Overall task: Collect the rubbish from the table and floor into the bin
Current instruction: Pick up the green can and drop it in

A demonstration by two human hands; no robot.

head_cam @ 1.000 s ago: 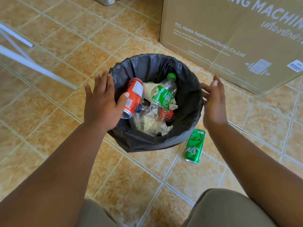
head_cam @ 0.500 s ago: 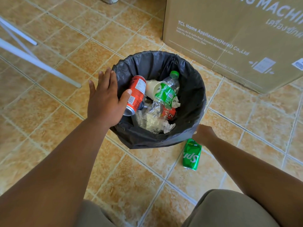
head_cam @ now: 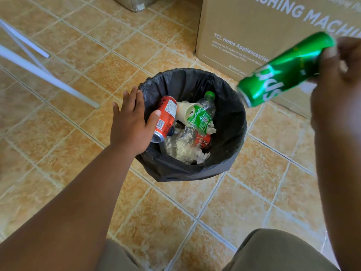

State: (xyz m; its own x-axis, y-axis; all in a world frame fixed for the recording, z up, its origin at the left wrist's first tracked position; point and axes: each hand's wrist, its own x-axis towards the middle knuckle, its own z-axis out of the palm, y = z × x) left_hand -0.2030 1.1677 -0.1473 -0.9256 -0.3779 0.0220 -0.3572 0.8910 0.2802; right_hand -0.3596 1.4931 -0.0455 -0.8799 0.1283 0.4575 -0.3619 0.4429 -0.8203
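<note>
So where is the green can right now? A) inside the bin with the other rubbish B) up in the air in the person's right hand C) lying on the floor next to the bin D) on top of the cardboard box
B: the right hand grips the green can by one end, tilted above the rim of the bin.

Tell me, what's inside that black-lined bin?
Inside the bin: a red can, a green-labelled plastic bottle, a pale cup and crumpled clear plastic. Anything beneath is covered.
</note>
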